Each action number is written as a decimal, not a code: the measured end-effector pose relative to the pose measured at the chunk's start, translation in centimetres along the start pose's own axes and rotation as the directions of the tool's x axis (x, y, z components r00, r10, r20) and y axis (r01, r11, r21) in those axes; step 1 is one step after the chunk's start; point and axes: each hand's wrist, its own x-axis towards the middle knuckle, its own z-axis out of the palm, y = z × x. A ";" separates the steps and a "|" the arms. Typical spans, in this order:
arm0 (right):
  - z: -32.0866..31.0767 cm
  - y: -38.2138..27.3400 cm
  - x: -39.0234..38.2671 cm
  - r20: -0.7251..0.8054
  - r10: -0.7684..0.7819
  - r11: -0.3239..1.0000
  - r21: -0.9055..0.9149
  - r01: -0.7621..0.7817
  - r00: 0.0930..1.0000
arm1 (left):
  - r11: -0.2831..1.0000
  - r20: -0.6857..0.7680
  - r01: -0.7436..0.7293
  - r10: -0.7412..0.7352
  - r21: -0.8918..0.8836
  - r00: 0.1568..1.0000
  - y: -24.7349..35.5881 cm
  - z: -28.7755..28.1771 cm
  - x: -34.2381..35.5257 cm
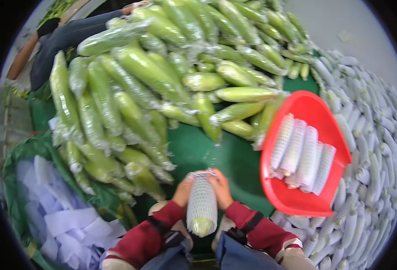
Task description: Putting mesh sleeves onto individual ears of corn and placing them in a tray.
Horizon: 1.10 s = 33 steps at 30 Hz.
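Note:
In front of me, between my legs, is a long pale green gourd-like vegetable (203, 227) in a white foam net sleeve (202, 198). Its bare rounded end points toward me. My left hand (183, 191) is closed on the sleeve's far left side, and my right hand (221, 189) grips the far right side. Clear plastic film shows at the far end between my fingers; part of my fingertips is hidden there. Just beyond lies a big heap of film-wrapped green vegetables (149, 76).
A red scoop-shaped basket (303, 203) at right holds several net-sleeved vegetables (304, 155). Farther right is a large pile of sleeved ones (369, 148). At left, a green sack (16, 180) holds white foam sleeves (77, 225). Another person's leg (68, 40) shows at far left.

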 end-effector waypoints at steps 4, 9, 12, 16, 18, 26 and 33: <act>1.7 -10.2 -2.6 0.163 0.275 0.951 0.096 -0.293 0.947 | 0.890 -0.232 -0.094 -0.013 -0.445 0.973 9.8 -0.9 -0.3; -2.3 -19.7 -7.2 0.315 0.292 0.948 0.029 -0.316 0.903 | 0.945 -0.182 -0.322 0.326 0.053 0.928 17.2 -1.1 -3.5; -5.7 -23.8 -7.5 -0.083 -0.048 0.994 -0.104 0.039 0.995 | 0.961 0.068 -0.238 0.231 0.141 0.971 17.6 -6.0 -8.7; -13.9 -24.0 -3.9 0.017 -0.426 0.574 -0.768 0.284 0.905 | 0.879 -0.124 -0.182 0.261 0.441 0.957 17.3 -12.6 -16.1; -17.6 -21.9 -2.3 -0.139 -0.069 0.432 -0.897 -0.096 0.988 | 0.951 -0.432 0.034 0.108 0.307 0.895 17.9 -14.9 -20.3; 0.1 -22.4 -4.1 0.322 -0.355 0.565 -0.674 0.476 0.878 | 0.118 -0.155 0.125 0.302 0.985 0.940 6.7 -15.6 -25.9; 7.5 -20.2 -8.3 0.811 0.243 0.523 -0.572 0.633 0.532 | 0.170 0.070 -0.126 0.301 0.977 0.951 11.6 -17.5 -23.1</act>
